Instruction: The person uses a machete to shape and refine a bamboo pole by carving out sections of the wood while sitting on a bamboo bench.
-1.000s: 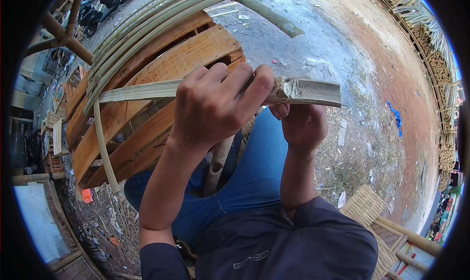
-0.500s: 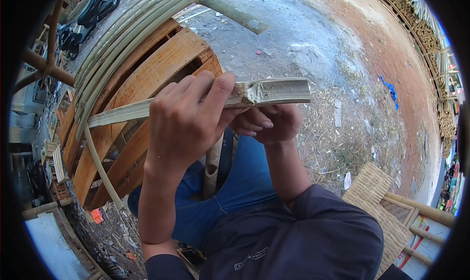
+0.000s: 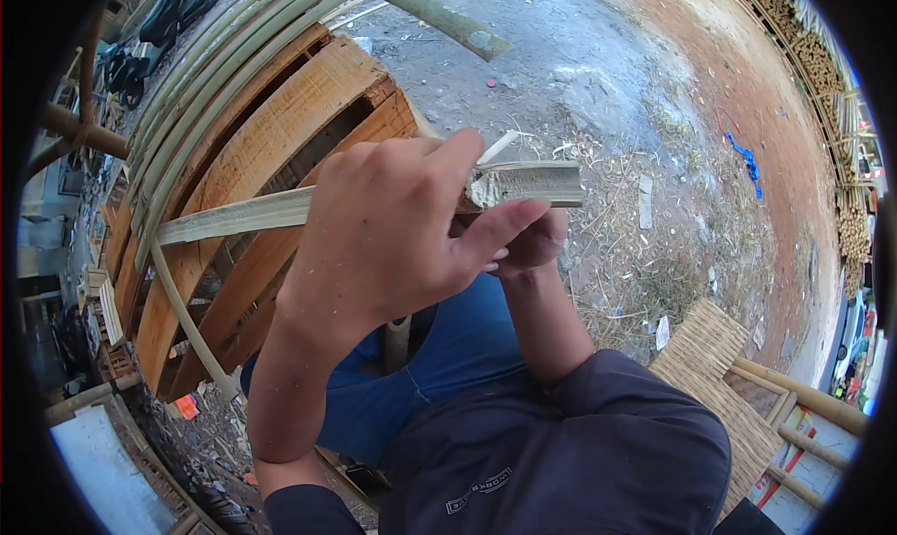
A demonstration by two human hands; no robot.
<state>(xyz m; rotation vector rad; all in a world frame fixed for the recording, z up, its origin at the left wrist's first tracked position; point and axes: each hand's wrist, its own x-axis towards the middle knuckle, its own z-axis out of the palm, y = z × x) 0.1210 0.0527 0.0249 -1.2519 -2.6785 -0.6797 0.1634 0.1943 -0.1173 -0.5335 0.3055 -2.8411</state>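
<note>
A split bamboo strip point(image 3: 533, 178) lies across in front of me, its hollow inner face and a rough node showing near the right end. My left hand point(image 3: 383, 222) is closed over its middle, with the thumb stretched along the near edge toward the right. Below the strip's right part is my right hand point(image 3: 537, 243), its fingers curled in; the strip and my left thumb hide most of them, so what they hold cannot be made out. A thin pale sliver point(image 3: 499, 146) sticks up behind the node. Between my legs stands a round bamboo pole point(image 3: 397, 343).
At left, a slatted wooden frame point(image 3: 280, 124) stands under several long bamboo strips point(image 3: 201, 96). Beyond it a bamboo pole point(image 3: 444, 19) juts out over the ground. A woven panel point(image 3: 701, 357) is at lower right; a blue strap point(image 3: 746, 161) lies on the dirt.
My left hand has slid right and come closer over the strip, its thumb now reaching out near the node. The right hand has shifted slightly left. A pale sliver now shows behind the strip.
</note>
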